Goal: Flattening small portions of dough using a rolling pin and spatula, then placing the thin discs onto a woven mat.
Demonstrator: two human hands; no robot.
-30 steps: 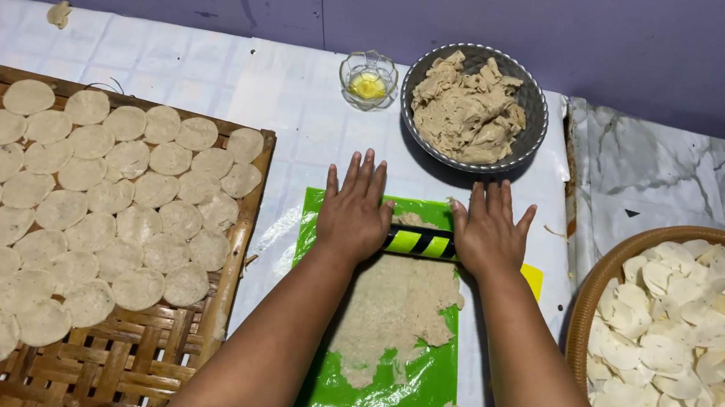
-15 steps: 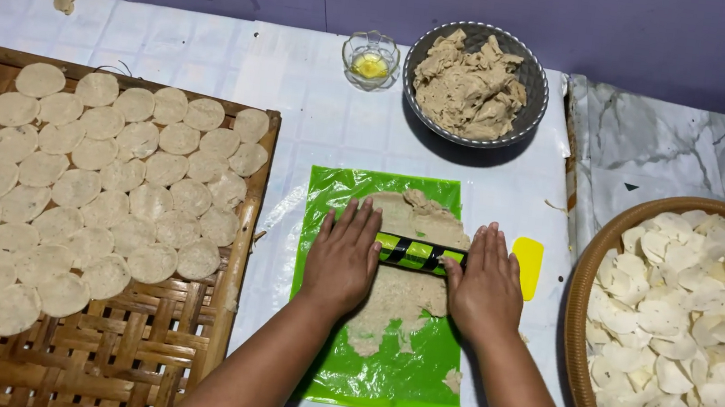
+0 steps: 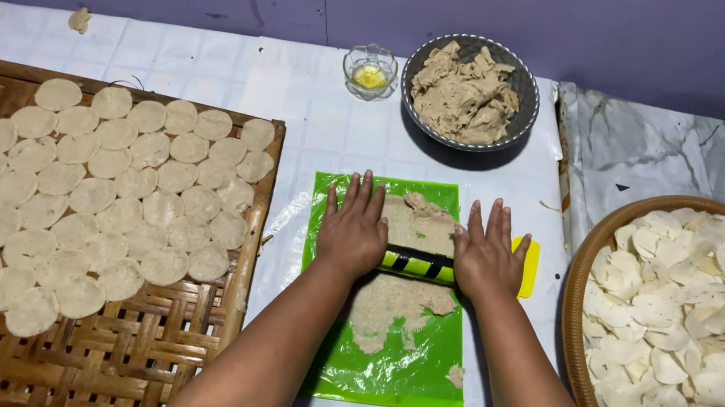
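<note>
White tiled-pattern table [image 3: 213,77] against a purple wall: dough rolling in progress.

Left hand [image 3: 353,230] and right hand [image 3: 485,258], palms flat and fingers spread, no closed grip, press a yellow-and-black striped roller [image 3: 417,263] across beige flattened dough [image 3: 397,298] on a green plastic sheet [image 3: 397,376]. Risks, as judged: ragged dough edges tearing under uneven pressure; sheet sliding; dough spilling onto the table.

A woven tray [image 3: 180,365] at left carries rows of flat dough discs [image 3: 90,200]. At the desk's [image 3: 214,68] far edge stand a small glass dish [image 3: 369,72] of yellow liquid and a metal bowl [image 3: 525,95] of dough lumps. A round basket [image 3: 576,364] at right holds pale chips [image 3: 694,323].
</note>
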